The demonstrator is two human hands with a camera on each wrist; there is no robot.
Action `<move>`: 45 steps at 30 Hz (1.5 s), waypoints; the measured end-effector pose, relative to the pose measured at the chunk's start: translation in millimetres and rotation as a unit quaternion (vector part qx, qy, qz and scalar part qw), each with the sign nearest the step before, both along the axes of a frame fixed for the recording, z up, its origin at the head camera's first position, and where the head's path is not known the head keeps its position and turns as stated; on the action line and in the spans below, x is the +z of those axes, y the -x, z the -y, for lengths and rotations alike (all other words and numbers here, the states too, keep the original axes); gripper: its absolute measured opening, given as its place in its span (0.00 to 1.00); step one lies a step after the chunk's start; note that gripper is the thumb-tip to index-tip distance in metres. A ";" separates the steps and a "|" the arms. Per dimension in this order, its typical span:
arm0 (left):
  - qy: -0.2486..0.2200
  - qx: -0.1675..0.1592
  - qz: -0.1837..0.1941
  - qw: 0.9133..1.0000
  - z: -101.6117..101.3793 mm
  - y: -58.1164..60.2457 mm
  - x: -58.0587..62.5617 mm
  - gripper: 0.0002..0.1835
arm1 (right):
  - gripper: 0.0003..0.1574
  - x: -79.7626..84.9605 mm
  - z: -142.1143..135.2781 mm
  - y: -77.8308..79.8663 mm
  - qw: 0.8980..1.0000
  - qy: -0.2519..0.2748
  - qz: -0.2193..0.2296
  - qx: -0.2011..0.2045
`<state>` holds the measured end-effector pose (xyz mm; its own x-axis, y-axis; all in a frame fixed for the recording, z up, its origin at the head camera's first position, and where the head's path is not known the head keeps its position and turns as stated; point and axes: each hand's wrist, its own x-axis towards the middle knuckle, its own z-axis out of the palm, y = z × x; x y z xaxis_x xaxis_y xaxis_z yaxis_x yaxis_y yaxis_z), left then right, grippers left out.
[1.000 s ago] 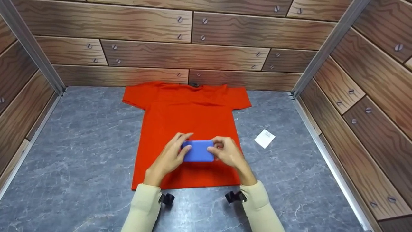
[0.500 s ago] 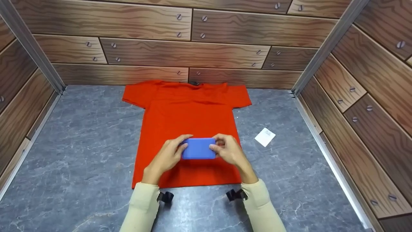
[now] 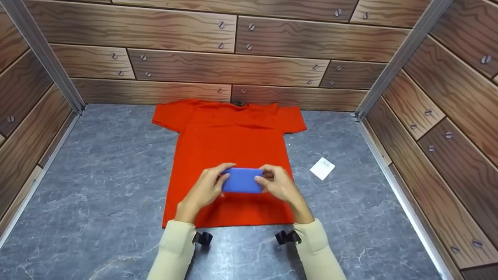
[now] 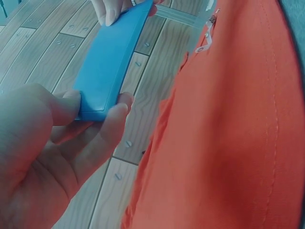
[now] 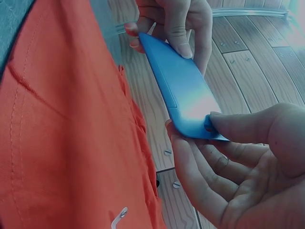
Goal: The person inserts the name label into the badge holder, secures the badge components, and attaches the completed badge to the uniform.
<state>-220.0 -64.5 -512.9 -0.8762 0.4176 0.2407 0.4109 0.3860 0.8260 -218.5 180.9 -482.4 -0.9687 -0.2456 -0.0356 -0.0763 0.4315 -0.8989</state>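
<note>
Both hands hold up a flat blue rectangular case (image 3: 242, 180) with rounded corners, one at each short end. My left hand (image 3: 204, 188) pinches its left end, thumb on the near face and fingers behind. At the other end my right hand (image 3: 280, 184) grips it the same way. A thin seam runs along the edge of the case (image 5: 186, 90) in the right wrist view. Below the hands an orange-red T-shirt (image 3: 233, 144) lies spread on the floor, its neck toward the back wall. The case overlaps the shirt's lower half in the head view.
A small white square of paper (image 3: 322, 168) lies right of the shirt on the grey marbled floor (image 3: 116, 175). Wood-patterned walls (image 3: 218, 66) rise at the back and on both sides, with metal strips at the corners.
The left fingers, raised a second ago, have come down along the far edge of the case. The case has shifted slightly right. The shirt and paper stay put while the view shifts a little.
</note>
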 end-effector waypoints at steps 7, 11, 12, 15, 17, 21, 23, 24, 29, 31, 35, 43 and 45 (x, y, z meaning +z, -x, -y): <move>-0.011 -0.004 0.005 1.000 -0.4 1.4 0.8 0.21 | 0.11 1.5 -1.0 1.1 1.000 -0.006 -0.001 0.004; -0.012 -0.002 0.009 1.000 -0.7 1.2 2.4 0.21 | 0.11 2.0 -0.9 2.0 1.000 -0.007 0.004 0.004; -0.012 -0.002 0.010 1.000 -0.8 1.3 2.8 0.21 | 0.11 1.7 -1.1 2.2 1.000 -0.006 0.004 0.003; -0.017 -0.004 0.016 1.000 -0.9 1.4 3.6 0.21 | 0.12 0.8 -2.0 2.7 1.000 0.000 0.003 0.007; -0.016 -0.004 0.017 1.000 -1.3 1.6 3.6 0.21 | 0.12 0.7 -2.3 2.5 1.000 0.001 0.003 0.007; -0.016 -0.005 0.015 1.000 -2.2 2.1 3.4 0.20 | 0.11 1.1 -2.4 1.8 1.000 -0.001 0.006 0.003; -0.017 -0.004 0.014 1.000 -2.3 1.9 3.1 0.20 | 0.11 1.5 -2.1 1.5 1.000 -0.001 0.006 0.002; -0.017 -0.003 0.013 1.000 -2.2 1.7 2.9 0.20 | 0.11 1.6 -1.9 1.5 1.000 -0.001 0.005 0.002; -0.017 -0.004 0.013 1.000 -1.5 0.3 1.6 0.20 | 0.11 1.1 -1.3 1.4 1.000 0.003 0.008 0.004; -0.018 -0.006 0.013 1.000 -1.3 -0.3 1.0 0.20 | 0.11 0.2 -1.4 1.5 1.000 0.005 0.013 0.006; -0.015 -0.006 0.012 1.000 -1.5 -1.5 0.5 0.20 | 0.10 -1.3 -1.8 1.4 1.000 0.006 0.014 0.006; -0.006 -0.005 0.008 1.000 -4.2 -1.8 1.9 0.20 | 0.10 -4.6 -4.5 2.2 1.000 0.003 0.014 0.000; -0.004 -0.004 0.007 1.000 -4.5 -1.9 2.6 0.20 | 0.10 -4.8 -5.0 2.1 1.000 0.004 0.014 0.000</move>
<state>-218.2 -60.0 -510.4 -0.8759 0.4237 0.2311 0.4021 0.3760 0.8348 -220.6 185.9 -487.2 -0.9674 -0.2459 -0.0602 -0.0516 0.4243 -0.9041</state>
